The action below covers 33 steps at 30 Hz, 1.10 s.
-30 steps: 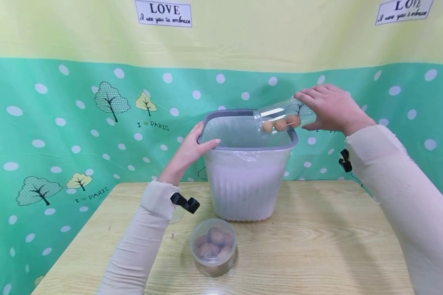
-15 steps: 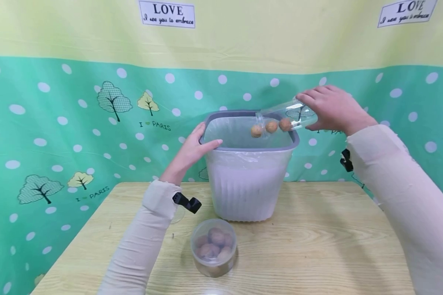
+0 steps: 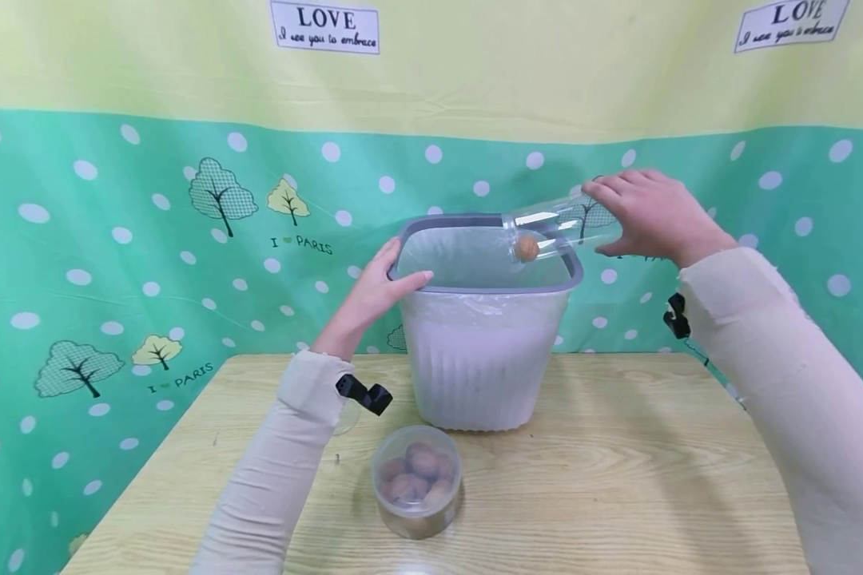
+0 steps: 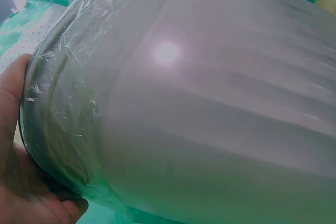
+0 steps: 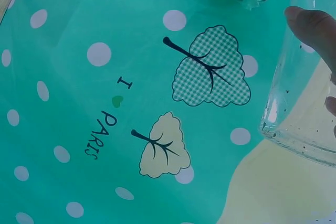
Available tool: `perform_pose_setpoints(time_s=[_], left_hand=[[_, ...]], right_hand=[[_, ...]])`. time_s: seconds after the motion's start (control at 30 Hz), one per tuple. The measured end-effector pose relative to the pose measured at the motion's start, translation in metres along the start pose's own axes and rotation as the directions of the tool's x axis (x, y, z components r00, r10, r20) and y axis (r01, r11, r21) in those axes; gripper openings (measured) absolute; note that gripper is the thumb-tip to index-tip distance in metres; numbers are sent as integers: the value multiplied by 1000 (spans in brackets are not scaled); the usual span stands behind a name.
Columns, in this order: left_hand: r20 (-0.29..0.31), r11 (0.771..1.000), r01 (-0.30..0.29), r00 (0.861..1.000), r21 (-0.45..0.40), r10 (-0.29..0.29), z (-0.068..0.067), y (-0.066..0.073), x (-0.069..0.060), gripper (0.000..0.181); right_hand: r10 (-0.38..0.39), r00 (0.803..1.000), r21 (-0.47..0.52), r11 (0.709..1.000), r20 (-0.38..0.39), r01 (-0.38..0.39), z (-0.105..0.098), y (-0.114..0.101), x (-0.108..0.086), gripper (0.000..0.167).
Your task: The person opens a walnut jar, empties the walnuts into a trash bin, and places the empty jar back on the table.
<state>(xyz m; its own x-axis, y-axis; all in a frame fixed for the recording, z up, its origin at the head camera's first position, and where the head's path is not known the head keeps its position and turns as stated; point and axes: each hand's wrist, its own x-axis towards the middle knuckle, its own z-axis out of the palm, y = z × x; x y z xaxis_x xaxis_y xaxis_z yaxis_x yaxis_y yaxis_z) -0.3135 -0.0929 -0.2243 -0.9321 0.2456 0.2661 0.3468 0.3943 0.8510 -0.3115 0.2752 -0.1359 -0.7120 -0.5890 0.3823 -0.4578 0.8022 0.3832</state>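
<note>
My right hand [image 3: 654, 212] grips the base end of a clear plastic jar [image 3: 568, 224], tilted with its mouth over the trash bin. One walnut [image 3: 527, 248] lies inside near the jar's mouth. In the right wrist view, part of the jar [image 5: 299, 114] shows beside the thumb. The white trash bin [image 3: 482, 359] has a grey rim and a clear liner bag. Holding the rim at its left corner is my left hand [image 3: 374, 287]; in the left wrist view, this hand [image 4: 26, 182] is at the bin's lined rim. The bin's bottom is hidden.
A round clear tub [image 3: 417, 523] of walnuts stands on the wooden table [image 3: 604, 479] in front of the bin. Partly behind the left wrist lies a clear round lid [image 3: 347, 419]. A patterned curtain [image 3: 151, 279] hangs behind the table.
Walnuts have rolled out of the jar into the bin, leaving one where there were several. The right hand has shifted slightly rightward; the left hand has kept its place on the rim.
</note>
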Motion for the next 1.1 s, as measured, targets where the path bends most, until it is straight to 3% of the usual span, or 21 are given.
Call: perform_pose_setpoints(time_s=[0.67, 0.87, 1.1], left_hand=[[-3, 1000, 4, 1000, 8, -4, 0, 0, 1, 90], [0, 1000, 8, 1000, 4, -8, 0, 1, -1, 90], [3, 1000, 1, 1000, 10, -1, -1, 0, 0, 91]], right_hand=[[-14, 999, -37, 999, -34, 13, -4, 1, 2, 89], [-66, 994, -60, 996, -84, 61, -2, -1, 2, 88], [-109, 993, -114, 988, -53, 103, -3, -5, 3, 86]])
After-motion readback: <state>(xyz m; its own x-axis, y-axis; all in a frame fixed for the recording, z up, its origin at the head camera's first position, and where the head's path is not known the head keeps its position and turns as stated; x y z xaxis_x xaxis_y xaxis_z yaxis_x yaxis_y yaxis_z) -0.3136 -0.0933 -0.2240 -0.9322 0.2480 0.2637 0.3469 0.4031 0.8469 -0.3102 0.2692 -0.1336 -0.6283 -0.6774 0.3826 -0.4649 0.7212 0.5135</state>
